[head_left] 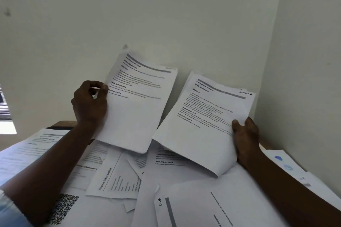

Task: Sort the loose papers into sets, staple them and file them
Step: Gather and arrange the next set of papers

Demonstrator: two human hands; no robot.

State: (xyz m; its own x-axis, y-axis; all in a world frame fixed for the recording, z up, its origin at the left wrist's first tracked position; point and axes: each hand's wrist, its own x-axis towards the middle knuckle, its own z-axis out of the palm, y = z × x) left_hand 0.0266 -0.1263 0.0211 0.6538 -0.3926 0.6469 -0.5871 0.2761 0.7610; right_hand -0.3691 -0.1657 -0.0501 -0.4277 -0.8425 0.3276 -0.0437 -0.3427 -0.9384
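- Desk [63, 123]: covered by overlapping loose papers [118, 180], some corners lifted; bare wood shows only at the far left rim.
- Back wall [166, 14] closes the far side and side wall [304, 61] closes the right. They meet in a corner.
- Left hand [90, 103] pinches a raised sheet [132, 108]; right hand [246, 136] grips a raised bundle [201, 125]. Together they screen the far middle. A wedge of air between their tops closes at the bottom.
- Open room: above the near-middle papers between both forearms, and above the raised pages along the back wall.
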